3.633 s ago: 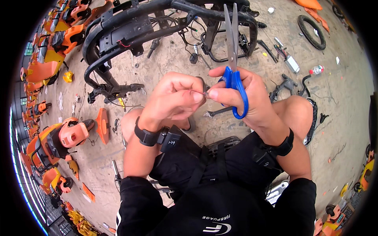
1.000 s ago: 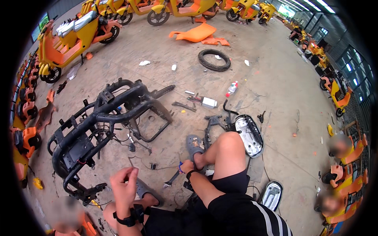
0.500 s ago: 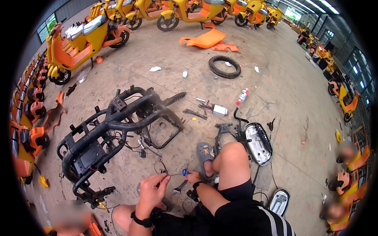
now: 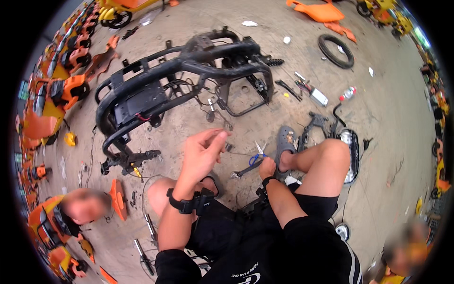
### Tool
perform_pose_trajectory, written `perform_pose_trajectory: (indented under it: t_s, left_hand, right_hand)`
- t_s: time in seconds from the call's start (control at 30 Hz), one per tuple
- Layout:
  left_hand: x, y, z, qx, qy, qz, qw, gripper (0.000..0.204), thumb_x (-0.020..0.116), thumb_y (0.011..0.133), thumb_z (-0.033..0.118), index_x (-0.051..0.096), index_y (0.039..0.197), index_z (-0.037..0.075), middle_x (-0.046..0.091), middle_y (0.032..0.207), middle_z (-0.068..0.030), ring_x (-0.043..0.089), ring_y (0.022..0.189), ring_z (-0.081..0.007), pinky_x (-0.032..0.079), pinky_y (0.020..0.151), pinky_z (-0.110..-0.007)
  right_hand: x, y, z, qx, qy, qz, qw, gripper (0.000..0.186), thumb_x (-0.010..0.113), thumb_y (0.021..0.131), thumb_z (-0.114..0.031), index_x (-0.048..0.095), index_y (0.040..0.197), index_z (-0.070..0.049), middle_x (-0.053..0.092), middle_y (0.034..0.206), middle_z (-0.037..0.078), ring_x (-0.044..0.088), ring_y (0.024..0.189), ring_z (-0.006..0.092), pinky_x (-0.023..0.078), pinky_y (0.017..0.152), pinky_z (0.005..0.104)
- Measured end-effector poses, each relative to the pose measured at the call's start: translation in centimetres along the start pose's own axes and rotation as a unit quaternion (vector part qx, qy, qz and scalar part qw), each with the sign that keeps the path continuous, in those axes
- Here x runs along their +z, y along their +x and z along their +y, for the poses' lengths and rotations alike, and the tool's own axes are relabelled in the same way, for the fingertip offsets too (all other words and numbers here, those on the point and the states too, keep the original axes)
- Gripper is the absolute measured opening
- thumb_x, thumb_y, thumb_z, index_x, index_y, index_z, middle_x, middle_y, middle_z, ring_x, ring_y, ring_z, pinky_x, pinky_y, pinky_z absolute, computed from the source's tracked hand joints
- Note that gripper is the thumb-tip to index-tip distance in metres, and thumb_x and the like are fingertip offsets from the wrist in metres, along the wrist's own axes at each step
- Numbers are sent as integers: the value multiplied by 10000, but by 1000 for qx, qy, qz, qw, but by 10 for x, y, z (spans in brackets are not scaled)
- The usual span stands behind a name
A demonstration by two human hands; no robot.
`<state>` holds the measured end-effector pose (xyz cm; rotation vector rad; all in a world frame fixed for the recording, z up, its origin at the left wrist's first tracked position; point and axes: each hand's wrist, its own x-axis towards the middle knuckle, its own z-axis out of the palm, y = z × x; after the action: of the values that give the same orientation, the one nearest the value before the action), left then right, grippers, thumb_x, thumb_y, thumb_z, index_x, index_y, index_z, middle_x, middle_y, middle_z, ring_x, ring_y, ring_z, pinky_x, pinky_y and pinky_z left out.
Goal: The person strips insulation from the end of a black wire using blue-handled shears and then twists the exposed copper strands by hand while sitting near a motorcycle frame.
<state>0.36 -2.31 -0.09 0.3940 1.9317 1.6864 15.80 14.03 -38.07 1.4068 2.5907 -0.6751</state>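
My left hand is raised above the floor beside the black scooter frame, its fingers curled and thumb against the index finger. Whatever may sit in that pinch is too small to make out. Low by the grey clog, my right hand is closed at the end of the dark handle of a wrench. Scissors with blue handles lie just beyond the right hand, blades apart. A thin cable with a small dark connector runs over the floor between the hands.
Beyond my right knee lie a black metal bracket, a silver controller box, a bottle and a tire. A white-lined shell sits beside that knee. Orange-yellow scooters line the left side.
The scissors have left my right hand and lie on the floor; that hand is now at the wrench handle. My left hand has come away from the cable. The view has shifted.
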Motion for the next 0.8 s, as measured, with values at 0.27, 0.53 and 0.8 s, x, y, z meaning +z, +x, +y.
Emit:
perform_pose_trajectory:
  t_s: [0.27, 0.53, 0.8]
  left_hand:
    - [3, -2, -5, 75, 29, -23, 997, 197, 669, 891, 181, 711, 894, -11, 579, 627, 2, 518, 529, -51, 415, 464, -209]
    - [1, -4, -3, 201, 220, -25, 954, 198, 652, 881, 156, 661, 821, -32, 538, 567, -14, 497, 511, -69, 384, 463, -275]
    - [-19, -18, 8, 83, 99, -129, 983, 149, 614, 878, 140, 645, 817, 8, 538, 574, 19, 488, 472, -44, 386, 432, -223]
  right_hand:
    - [-5, 16, 1, -105, -89, -7, 990, 96, 630, 780, -105, 710, 809, -60, 676, 820, 187, 664, 803, 373, 538, 710, 453]
    - [-64, 14, -88, -26, 394, -97, 914, 343, 590, 902, -318, 654, 807, 5, 664, 685, 111, 659, 583, 243, 520, 579, 345]
    - [-317, -42, -208, -390, 335, -312, 799, 585, 547, 932, -484, 553, 595, -6, 510, 493, 30, 476, 470, 110, 374, 466, 302]
